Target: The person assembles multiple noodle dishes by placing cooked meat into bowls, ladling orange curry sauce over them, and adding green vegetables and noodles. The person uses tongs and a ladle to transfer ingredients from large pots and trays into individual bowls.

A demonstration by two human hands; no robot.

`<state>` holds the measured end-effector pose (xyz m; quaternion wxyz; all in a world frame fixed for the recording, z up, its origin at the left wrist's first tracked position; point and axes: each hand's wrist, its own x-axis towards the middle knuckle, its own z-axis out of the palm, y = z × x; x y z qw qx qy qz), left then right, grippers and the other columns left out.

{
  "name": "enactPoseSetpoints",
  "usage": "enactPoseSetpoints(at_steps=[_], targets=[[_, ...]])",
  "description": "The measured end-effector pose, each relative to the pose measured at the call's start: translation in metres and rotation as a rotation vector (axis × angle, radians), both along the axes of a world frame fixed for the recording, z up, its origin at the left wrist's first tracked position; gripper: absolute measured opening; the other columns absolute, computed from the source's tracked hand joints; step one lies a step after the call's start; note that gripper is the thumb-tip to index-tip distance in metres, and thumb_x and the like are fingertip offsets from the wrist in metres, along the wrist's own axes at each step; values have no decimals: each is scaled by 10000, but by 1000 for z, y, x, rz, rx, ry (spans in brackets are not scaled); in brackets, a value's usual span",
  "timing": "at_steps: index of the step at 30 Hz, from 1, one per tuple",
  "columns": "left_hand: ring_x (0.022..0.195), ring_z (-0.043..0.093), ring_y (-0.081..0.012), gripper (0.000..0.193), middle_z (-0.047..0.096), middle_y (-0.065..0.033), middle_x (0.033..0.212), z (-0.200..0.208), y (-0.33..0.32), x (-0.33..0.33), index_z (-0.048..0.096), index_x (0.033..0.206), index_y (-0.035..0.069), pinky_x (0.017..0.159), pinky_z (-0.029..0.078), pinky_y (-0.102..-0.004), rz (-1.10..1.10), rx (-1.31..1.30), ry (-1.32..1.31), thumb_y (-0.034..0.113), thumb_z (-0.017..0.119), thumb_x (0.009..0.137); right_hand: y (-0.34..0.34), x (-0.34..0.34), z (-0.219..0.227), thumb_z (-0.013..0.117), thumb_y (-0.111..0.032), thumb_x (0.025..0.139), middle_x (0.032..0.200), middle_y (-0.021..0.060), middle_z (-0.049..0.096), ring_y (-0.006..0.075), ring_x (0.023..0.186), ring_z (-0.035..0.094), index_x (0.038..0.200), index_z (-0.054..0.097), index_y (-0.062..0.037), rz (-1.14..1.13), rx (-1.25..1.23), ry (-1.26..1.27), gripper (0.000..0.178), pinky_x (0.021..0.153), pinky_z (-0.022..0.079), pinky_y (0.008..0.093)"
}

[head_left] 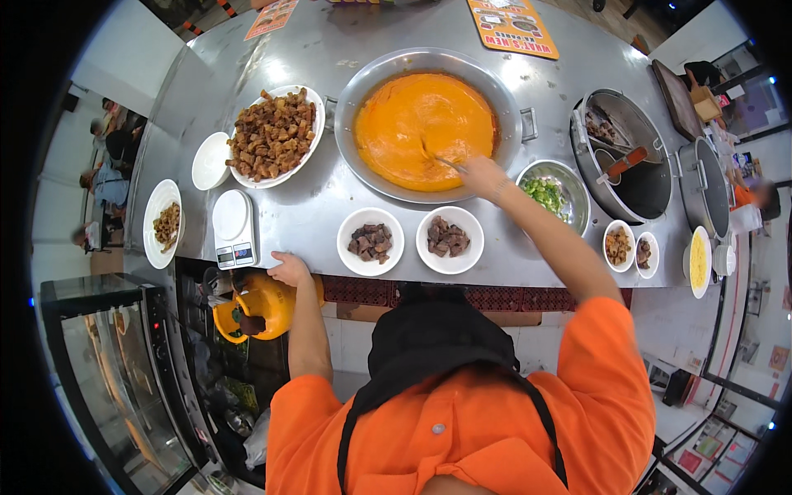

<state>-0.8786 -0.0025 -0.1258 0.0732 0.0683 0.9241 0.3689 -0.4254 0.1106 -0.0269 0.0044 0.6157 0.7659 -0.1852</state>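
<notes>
My right hand is closed round the handle of a metal ladle or spoon. Its far end is sunk in thick orange sauce, so its exact kind is hidden. A wide metal pan with side handles holds the sauce, which is swirled around the utensil. My left hand holds nothing and rests on the table's near edge, fingers apart, just right of a white kitchen scale. Two white bowls of dark meat chunks, one on the left and one on the right, stand between my hands.
At left are a plate of browned cubes, a white bowl and a smaller plate. To the right stand a metal bowl of chopped greens, large pots and small bowls. A yellow gas cylinder sits below the table.
</notes>
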Motion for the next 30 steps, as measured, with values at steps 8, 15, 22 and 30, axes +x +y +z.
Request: enactPoseSetpoints(at_steps=[8, 15, 22, 30], targets=[[1120, 491, -483, 730, 456, -329, 1236, 9, 14, 20, 322, 1311, -120, 949, 416, -528, -51, 46, -49, 510, 408, 952, 37, 28, -10, 570, -268, 867, 823, 268, 654, 411, 811, 651, 823, 687, 33, -217, 138, 28, 325, 771, 524, 476], [1153, 461, -482, 721, 457, -335, 1238, -1, -15, -17, 358, 1285, -132, 972, 398, -523, 71, 89, 18, 496, 449, 944, -23, -11, 53, 584, -270, 863, 855, 247, 666, 381, 825, 664, 877, 704, 1, -7, -41, 13, 297, 755, 530, 468], [914, 591, -513, 700, 568, -380, 974, -18, 29, 46, 464, 1038, -176, 824, 492, -554, -48, 30, 28, 512, 520, 915, 33, 52, -24, 504, -194, 830, 918, 214, 680, 331, 851, 676, 922, 693, -6, -90, 348, -99, 282, 735, 531, 455], [1109, 491, -529, 828, 428, -399, 1213, -29, 8, -1, 322, 1264, -154, 906, 463, -555, -19, 33, 28, 592, 421, 921, -47, 1, 97, 547, -113, 849, 929, 179, 688, 319, 860, 688, 949, 683, -14, -49, 124, -286, 196, 719, 559, 407]])
